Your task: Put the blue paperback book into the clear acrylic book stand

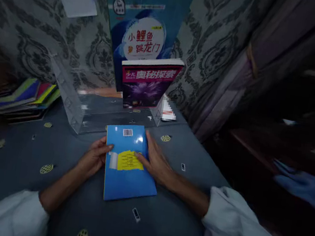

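A blue book [125, 185] with a barcode and a yellow text patch on its cover is between my two hands, its barcode end pointing away from me. My left hand [96, 156] grips its left edge, thumb on the cover and the other fingers partly hidden beneath. On the opposite edge, my right hand [156, 158] holds it with the thumb over the yellow patch. Beyond the book stands a clear acrylic rack [101, 122]. A purple and magenta book [146, 87] stands upright at its right end, in front of a taller blue-green book [148, 12].
A stack of colourful books [29, 97] lies at the left of the dark patterned tablecloth [48, 196]. Behind is patterned wallpaper with a white plate [77, 2] on it. A tied curtain [227, 92] hangs at the right, past the table edge.
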`<state>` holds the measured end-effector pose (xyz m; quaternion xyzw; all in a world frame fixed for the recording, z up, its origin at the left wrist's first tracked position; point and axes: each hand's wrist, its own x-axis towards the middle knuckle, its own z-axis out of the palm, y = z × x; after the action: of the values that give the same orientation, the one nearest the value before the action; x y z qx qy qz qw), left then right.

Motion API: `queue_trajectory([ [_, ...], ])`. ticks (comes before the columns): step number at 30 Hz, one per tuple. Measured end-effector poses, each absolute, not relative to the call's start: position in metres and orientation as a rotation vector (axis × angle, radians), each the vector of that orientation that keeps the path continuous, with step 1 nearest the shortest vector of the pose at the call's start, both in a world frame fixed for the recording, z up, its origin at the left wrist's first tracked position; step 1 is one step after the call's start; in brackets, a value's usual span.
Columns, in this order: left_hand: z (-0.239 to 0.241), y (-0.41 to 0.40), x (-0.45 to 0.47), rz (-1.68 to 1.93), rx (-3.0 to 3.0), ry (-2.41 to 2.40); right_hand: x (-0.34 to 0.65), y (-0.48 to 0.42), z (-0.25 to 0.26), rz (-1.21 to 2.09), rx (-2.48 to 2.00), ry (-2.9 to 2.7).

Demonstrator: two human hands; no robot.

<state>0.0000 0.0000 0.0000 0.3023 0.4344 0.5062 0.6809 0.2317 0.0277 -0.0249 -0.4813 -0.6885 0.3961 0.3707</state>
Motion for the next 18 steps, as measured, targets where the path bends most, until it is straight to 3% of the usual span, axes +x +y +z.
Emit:
queue_trajectory([
  [6,0.013,0.002,-0.005,1.223,0.766,0.862,0.244,0.046,-0.011,1.912,-0.865,-1.773],
  [9,0.022,0.001,-0.007,1.263,0.812,0.851,0.250,0.047,-0.005,2.066,-0.709,-1.807],
  [14,0.036,-0.005,-0.009,1.314,0.953,0.840,0.250,0.045,0.003,1.725,-0.653,-1.795],
  [18,0.048,-0.012,-0.018,1.337,1.219,0.867,0.253,0.043,0.003,1.154,-0.691,-1.969],
])
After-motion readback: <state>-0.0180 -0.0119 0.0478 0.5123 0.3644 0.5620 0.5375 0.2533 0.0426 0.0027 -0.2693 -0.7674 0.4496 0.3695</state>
